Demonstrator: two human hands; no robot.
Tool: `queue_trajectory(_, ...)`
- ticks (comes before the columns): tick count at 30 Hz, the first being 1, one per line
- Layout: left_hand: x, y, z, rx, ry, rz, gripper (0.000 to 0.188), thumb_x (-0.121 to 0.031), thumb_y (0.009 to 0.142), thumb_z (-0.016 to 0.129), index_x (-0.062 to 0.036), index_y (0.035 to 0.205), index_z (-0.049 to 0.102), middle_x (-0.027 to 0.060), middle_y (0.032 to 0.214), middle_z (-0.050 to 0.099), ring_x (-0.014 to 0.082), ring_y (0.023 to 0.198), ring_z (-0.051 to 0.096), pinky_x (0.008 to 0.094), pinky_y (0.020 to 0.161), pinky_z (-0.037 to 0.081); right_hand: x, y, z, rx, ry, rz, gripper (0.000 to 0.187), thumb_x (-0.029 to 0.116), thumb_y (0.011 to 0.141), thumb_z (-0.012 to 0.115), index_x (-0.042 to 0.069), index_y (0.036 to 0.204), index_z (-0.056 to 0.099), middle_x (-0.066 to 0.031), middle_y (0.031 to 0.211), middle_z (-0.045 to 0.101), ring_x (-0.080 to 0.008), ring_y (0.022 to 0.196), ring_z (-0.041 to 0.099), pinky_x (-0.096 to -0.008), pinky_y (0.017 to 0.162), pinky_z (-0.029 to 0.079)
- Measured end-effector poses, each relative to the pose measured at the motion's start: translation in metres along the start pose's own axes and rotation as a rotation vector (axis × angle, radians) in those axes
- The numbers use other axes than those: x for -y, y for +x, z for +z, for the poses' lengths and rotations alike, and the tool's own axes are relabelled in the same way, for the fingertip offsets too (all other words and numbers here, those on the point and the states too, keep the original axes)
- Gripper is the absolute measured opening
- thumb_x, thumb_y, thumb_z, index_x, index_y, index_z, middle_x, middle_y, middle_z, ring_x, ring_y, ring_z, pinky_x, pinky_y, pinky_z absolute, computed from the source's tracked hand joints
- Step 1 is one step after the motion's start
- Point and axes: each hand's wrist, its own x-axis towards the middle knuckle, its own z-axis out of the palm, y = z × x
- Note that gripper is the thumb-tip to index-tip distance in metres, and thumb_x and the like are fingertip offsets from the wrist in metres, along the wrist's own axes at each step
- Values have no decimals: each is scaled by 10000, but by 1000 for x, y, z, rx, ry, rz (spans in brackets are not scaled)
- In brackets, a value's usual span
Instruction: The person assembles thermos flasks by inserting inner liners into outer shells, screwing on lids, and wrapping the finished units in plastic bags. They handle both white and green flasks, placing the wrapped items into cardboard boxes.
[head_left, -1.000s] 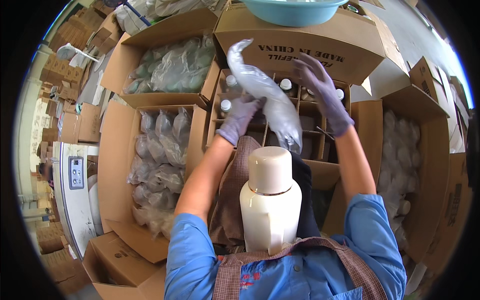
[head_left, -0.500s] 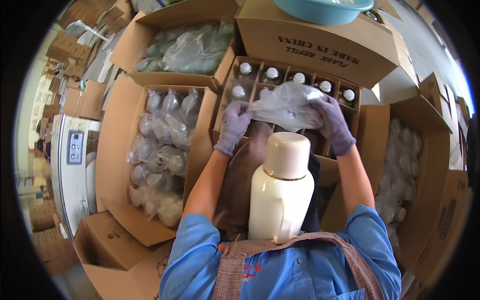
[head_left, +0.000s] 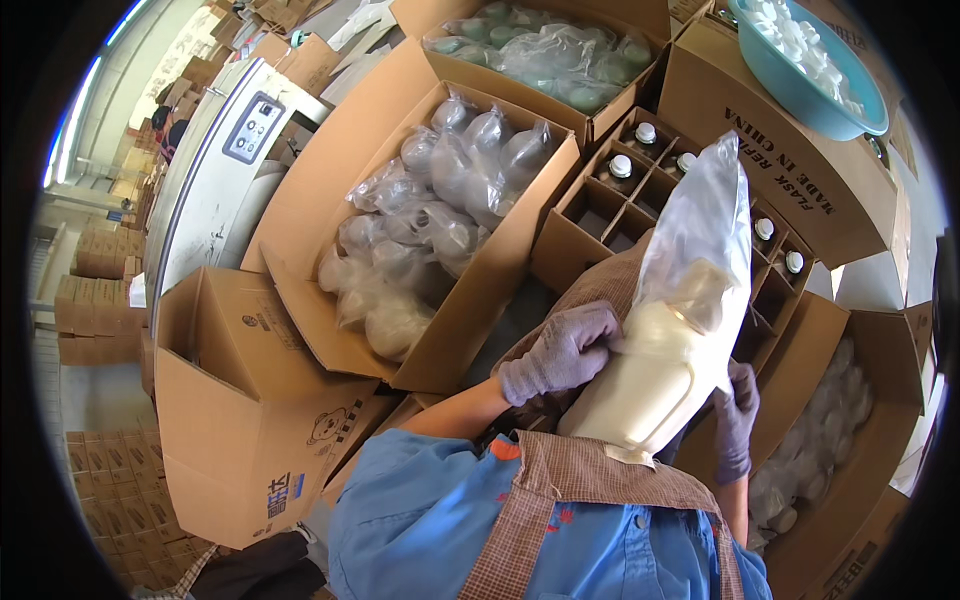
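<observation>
A cream vacuum flask (head_left: 625,400) leans upright against my chest. Over its cap and most of its body is a clear plastic bag (head_left: 700,215), its empty end standing up past the cap. My left hand (head_left: 565,352), in a grey-purple knit glove, pinches the edge of the bag at the flask's left side. On the other side, my gloved right hand (head_left: 737,415) has its fingers closed at the bag's lower edge; part of them is hidden. Behind the flask stands a carton with cardboard dividers (head_left: 625,222), holding several white-capped items (head_left: 621,167) in its cells.
To the left, an open carton (head_left: 480,300) holds bagged clear bulb-shaped pieces (head_left: 450,170); another carton (head_left: 850,480) like it is at right. Greenish bagged pieces (head_left: 560,60) fill a far carton. A blue basin (head_left: 860,120) of white parts rests at far right. A white machine (head_left: 205,180) stands left.
The plastic bag, held spread above the divided carton before, is now over the flask. Both hands have come down to the flask's sides. The view has turned.
</observation>
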Motion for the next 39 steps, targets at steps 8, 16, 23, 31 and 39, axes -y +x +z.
queue_trajectory(8,-32,-34,-1,1,118,236,171,98,653,630,-21,776,620,87,882,641,240,817,625,316,717,505,75,-29,54,85,-573,-704,275,-4,673,738,40,918,622,-130,766,610,-310,601,575,-385,549,471)
queue_trajectory(16,-73,-76,-30,662,96,-59,115,-55,772,676,-23,882,677,100,951,679,253,908,658,366,821,526,1,-127,36,569,-423,-205,205,190,843,697,76,1011,669,-119,925,661,-316,834,661,-406,714,538)
queue_trajectory(23,-133,7,-11,580,1157,784,352,6,719,628,-29,1068,600,162,1367,516,490,1248,464,621,1047,392,-17,-156,46,430,-456,-343,202,199,871,641,66,1021,664,-138,991,639,-334,935,637,-418,807,514)
queue_trajectory(31,-100,76,-5,808,749,772,208,-42,623,618,-57,825,573,127,1154,629,360,1110,581,537,1071,389,-28,-180,44,54,-204,-399,214,79,821,702,65,1032,668,-118,953,615,-310,886,621,-394,767,513)
queue_trajectory(39,-41,23,-37,102,437,635,289,-77,588,822,-53,699,557,110,1240,641,349,1240,519,455,1077,396,3,-127,-1,-303,-330,-164,205,-121,802,588,-10,960,658,-73,872,595,-156,846,592,-279,748,474)
